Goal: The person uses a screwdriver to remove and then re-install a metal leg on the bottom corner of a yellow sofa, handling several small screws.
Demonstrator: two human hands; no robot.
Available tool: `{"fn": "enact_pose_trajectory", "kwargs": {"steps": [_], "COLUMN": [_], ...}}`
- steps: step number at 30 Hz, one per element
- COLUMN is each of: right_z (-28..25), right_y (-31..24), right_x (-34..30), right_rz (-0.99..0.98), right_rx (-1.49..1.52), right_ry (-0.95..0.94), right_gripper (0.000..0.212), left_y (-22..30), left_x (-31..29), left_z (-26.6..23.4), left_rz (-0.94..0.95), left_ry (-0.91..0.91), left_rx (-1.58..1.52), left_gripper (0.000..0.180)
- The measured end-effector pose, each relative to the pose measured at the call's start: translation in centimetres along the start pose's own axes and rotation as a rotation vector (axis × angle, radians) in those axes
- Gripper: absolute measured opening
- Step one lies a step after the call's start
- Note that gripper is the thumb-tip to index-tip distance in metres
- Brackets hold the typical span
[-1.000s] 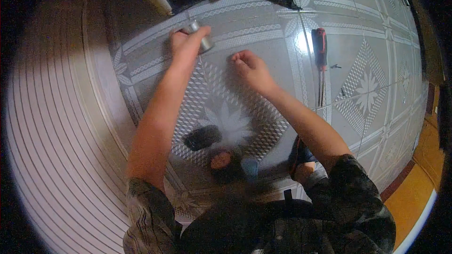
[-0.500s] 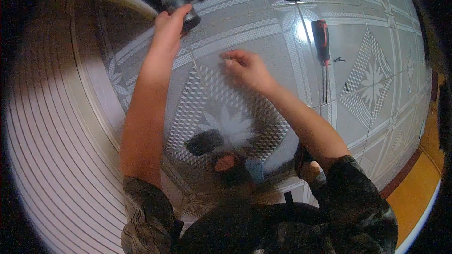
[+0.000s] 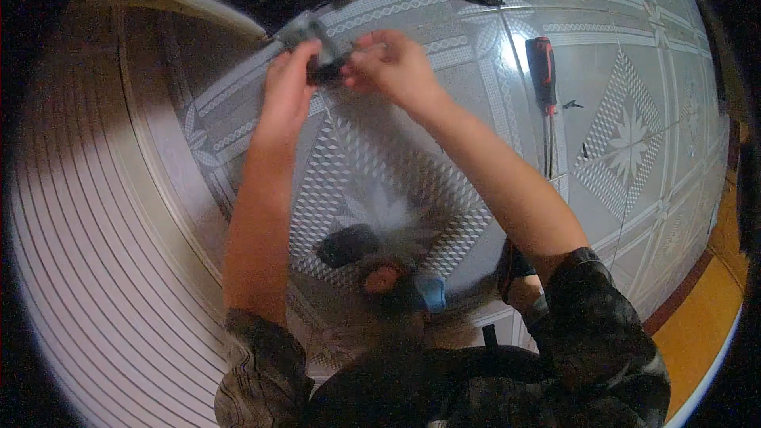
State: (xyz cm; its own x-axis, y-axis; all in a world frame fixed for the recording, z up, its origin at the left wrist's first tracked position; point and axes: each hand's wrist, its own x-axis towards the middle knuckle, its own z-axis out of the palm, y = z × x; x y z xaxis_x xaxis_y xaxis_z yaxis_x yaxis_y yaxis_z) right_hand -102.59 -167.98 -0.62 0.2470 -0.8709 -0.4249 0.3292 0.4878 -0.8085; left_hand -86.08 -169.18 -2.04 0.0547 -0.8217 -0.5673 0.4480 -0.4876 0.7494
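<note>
Slanting in the grasp of the left hand point(image 3: 287, 81), a silver-grey metal cylinder point(image 3: 304, 29) lies just left of the right hand point(image 3: 392, 67), fingers curled (contact unclear).

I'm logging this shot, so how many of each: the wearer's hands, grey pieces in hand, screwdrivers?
Hands: 2 (left hand, right hand)
Grey pieces: 1 (grey piece, blurred, in the left hand)
Screwdrivers: 1 (red-and-black screwdriver, on the floor)
Total: 4

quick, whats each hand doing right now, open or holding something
Left hand: closed on a grey metal cylinder, blurred.
Right hand: curled close beside it; blur hides whether it grips anything.
</note>
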Motion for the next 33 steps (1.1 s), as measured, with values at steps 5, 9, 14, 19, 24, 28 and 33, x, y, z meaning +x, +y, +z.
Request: {"fn": "enact_pose_trajectory", "kwargs": {"steps": [5, 9, 14, 19, 24, 28, 33], "right_z": [1.2, 1.5, 1.7, 1.9, -6.0, -16.7, -21.6], "right_y": [0.8, 1.6, 0.4, -1.2, -5.1, -9.5, -11.3], "right_x": [-1.7, -2.6, -3.3, -6.0, -8.5, -8.3, -6.1], "right_rz": [-0.173, -0.305, -0.318, -0.353, -0.429, -0.532, -0.784], "right_rx": [-0.461, -0.497, -0.413, -0.619, -1.374, -2.148, -2.412], "right_ry": [0.039, 0.169, 0.167, 0.158, 0.021, -0.070, -0.683], "right_gripper": [0.016, 0.016, 0.020, 0.021, 0.028, 0.030, 0.009], "left_y": [-0.4, -2.1, -2.0, -2.6, -1.4, -1.2, -1.3], "left_x": [-3.2, -5.4, -8.2, -8.3, -9.9, -10.8, -11.0], "left_z": [1.0, 1.8, 4.2, 3.2, 1.3, 0.5, 0.1], "left_rz": [0.082, 0.315, 0.245, 0.310, 0.068, 0.019, -0.019], "left_ry": [0.160, 0.223, -0.033, -0.049, -0.069, -0.082, -0.074], "left_rx": [0.323, 0.318, 0.017, 0.107, -0.070, -0.135, -0.177], "left_gripper": [0.019, 0.018, 0.017, 0.017, 0.017, 0.017, 0.014]}}
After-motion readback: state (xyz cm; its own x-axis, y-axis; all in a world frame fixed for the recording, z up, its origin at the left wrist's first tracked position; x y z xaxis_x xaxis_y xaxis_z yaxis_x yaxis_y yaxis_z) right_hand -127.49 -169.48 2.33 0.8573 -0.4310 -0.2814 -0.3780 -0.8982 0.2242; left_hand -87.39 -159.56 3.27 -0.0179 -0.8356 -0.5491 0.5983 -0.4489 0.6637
